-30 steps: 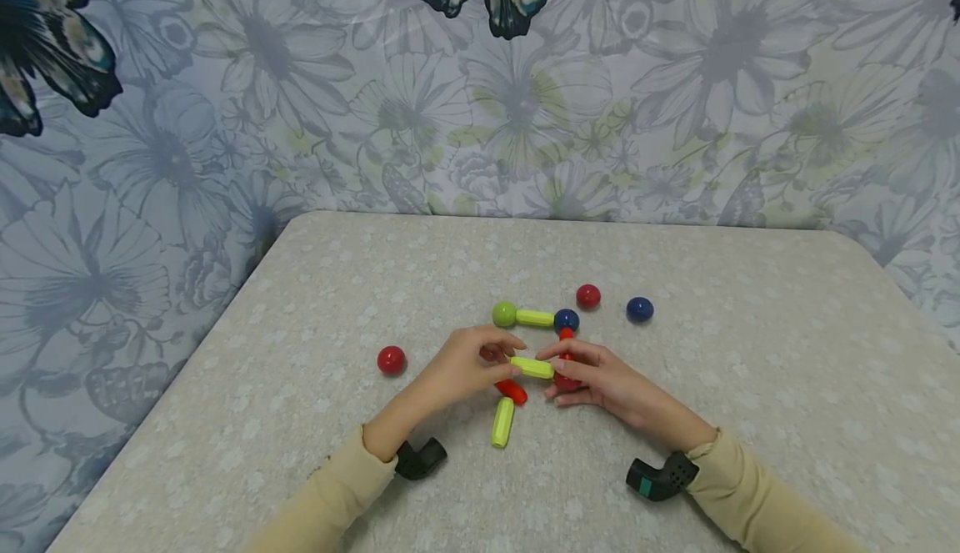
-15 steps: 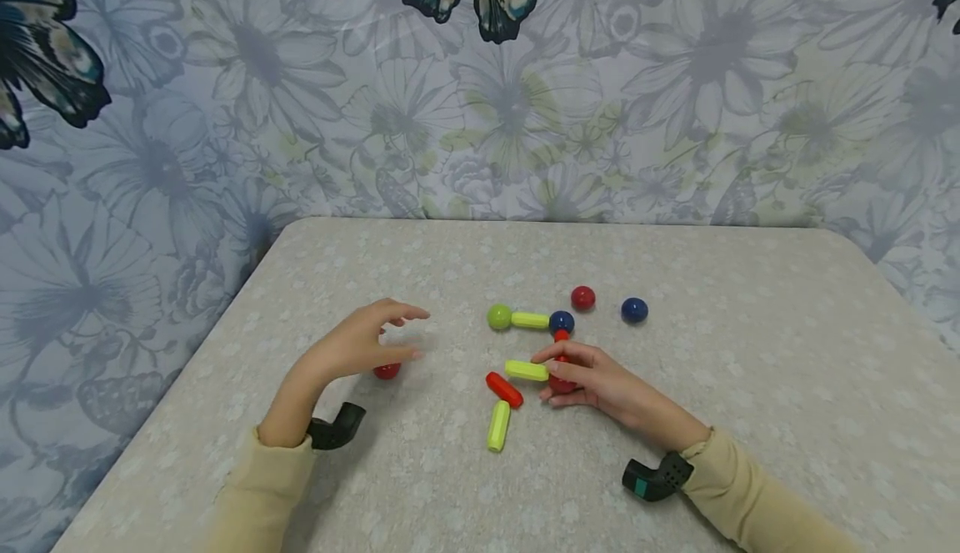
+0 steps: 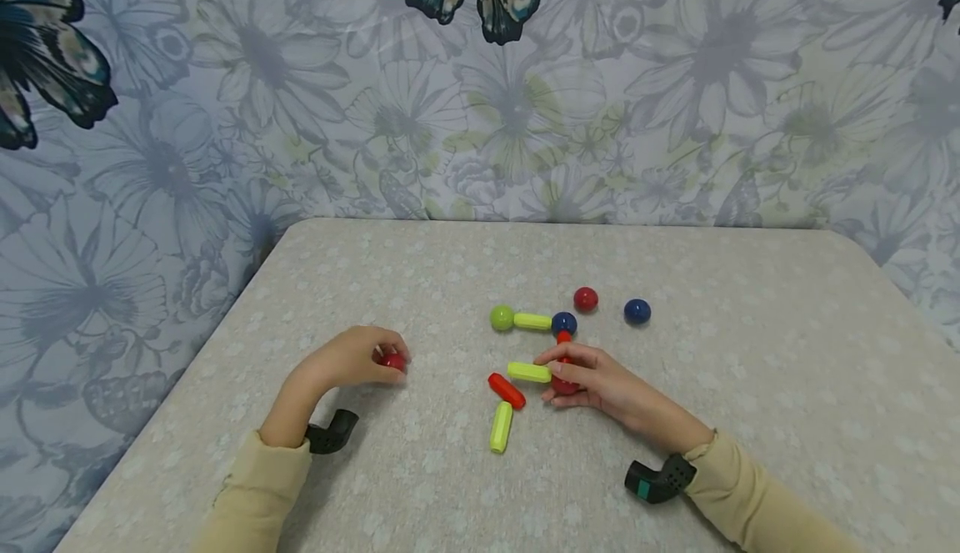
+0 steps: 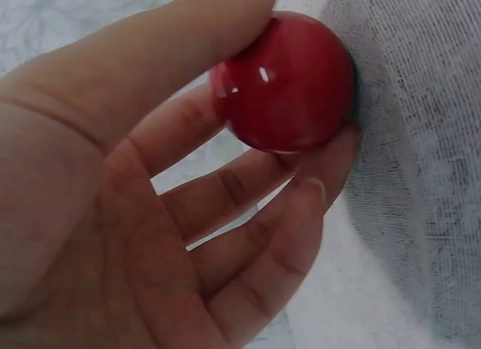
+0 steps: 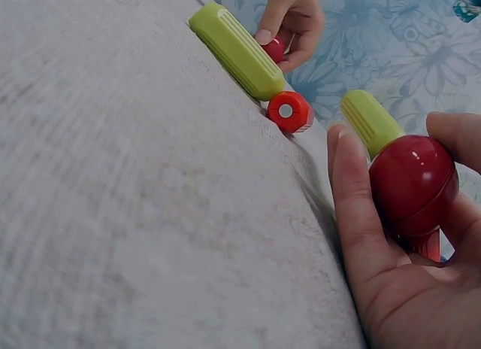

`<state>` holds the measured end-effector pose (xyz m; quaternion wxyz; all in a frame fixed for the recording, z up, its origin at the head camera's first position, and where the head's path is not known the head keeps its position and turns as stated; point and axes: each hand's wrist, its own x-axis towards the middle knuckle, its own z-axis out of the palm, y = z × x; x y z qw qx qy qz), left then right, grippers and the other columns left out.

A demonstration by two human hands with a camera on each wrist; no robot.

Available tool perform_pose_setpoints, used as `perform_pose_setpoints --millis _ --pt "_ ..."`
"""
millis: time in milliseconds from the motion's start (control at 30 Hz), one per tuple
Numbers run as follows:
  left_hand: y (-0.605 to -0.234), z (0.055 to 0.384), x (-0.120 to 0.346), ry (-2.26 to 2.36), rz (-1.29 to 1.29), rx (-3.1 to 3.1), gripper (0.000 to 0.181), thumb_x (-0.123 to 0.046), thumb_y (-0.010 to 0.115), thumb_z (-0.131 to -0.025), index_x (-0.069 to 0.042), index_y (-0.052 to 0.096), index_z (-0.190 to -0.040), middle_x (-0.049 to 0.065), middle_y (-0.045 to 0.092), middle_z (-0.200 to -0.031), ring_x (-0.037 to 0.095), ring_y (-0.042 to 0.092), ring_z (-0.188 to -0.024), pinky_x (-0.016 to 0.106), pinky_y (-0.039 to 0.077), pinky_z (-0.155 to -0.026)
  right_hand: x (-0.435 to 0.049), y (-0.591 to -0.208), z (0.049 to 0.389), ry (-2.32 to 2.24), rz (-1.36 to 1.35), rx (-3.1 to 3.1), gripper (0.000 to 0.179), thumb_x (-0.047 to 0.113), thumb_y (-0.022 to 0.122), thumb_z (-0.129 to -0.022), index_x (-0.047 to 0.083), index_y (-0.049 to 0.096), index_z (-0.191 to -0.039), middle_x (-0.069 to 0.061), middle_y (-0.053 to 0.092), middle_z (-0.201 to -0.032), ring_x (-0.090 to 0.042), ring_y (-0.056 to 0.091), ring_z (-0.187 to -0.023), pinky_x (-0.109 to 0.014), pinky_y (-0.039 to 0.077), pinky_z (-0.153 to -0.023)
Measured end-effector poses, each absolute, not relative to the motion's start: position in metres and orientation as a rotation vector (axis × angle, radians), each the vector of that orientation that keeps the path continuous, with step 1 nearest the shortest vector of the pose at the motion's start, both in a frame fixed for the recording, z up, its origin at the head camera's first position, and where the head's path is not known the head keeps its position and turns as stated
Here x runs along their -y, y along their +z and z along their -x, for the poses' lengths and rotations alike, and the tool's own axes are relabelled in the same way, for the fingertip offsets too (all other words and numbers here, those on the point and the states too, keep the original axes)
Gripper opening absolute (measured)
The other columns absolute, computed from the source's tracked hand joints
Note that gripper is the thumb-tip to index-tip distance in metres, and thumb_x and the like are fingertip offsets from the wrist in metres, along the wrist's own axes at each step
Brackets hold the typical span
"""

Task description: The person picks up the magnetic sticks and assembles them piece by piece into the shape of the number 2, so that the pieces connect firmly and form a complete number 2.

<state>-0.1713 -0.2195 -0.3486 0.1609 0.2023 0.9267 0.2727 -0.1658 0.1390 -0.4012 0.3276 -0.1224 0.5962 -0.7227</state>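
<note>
On the left of the table, my left hand (image 3: 347, 363) pinches a shiny red ball (image 4: 293, 86) between thumb and fingers. My right hand (image 3: 603, 384) holds a second red ball (image 5: 413, 183), its fingers and thumb around it. From that ball a yellow-green ribbed rod (image 3: 528, 372) sticks out to the left. A red rod (image 3: 564, 338), partly covered by the fingers, runs away from it to a blue ball (image 3: 564, 324). Another yellow-green rod (image 3: 532, 321) links the blue ball to a green ball (image 3: 502, 317).
A loose red rod (image 3: 506, 390) and a loose yellow-green rod (image 3: 501, 428) lie near each other in front of the joined pieces. Behind them are a red ball (image 3: 586, 299) and a blue ball (image 3: 637, 312). The patterned table (image 3: 750, 328) meets a flowered wall.
The left hand has left the yellow-green rod beside the right hand, moved left, come down and grasped the red ball there. The right hand keeps its hold in place.
</note>
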Motion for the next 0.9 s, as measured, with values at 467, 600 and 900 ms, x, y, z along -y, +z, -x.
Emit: perform_pose_setpoints --millis 467,600,900 --pt "-0.373 0.182 0.162 1.477 -0.591 -2.169 0.032 -0.019 0.065 -0.09 0.001 0.061 -0.114 0.009 0.062 -0.104 0.024 0.063 -0.091 0.035 0.05 -0.08 -0.139 -0.399 0.165 -1.883 0.297 -1.573 0.029 0.017 0.054 -0.096 -0.001 0.055 -0.119 -0.014 0.054 -0.096 -0.024 0.064 -0.088 -0.032 0.052 -0.076" --pt "-0.375 0.184 0.143 1.488 -0.628 -2.097 0.031 -0.017 0.064 -0.091 0.003 0.06 -0.114 0.009 0.062 -0.102 0.023 0.061 -0.093 0.035 0.05 -0.08 -0.139 -0.4 0.166 -1.899 0.308 -1.554 0.029 0.017 0.055 -0.096 -0.001 0.056 -0.119 -0.015 0.053 -0.098 -0.024 0.065 -0.088 -0.032 0.052 -0.078" --pt "-0.378 0.186 0.127 1.517 -0.617 -1.977 0.033 -0.014 0.056 -0.095 0.007 0.058 -0.12 0.011 0.063 -0.104 0.025 0.065 -0.087 0.038 0.052 -0.077 -0.138 -0.4 0.166 -1.921 0.309 -1.542 0.026 0.014 0.054 -0.096 -0.002 0.056 -0.117 -0.016 0.053 -0.099 -0.023 0.065 -0.087 -0.033 0.051 -0.08"
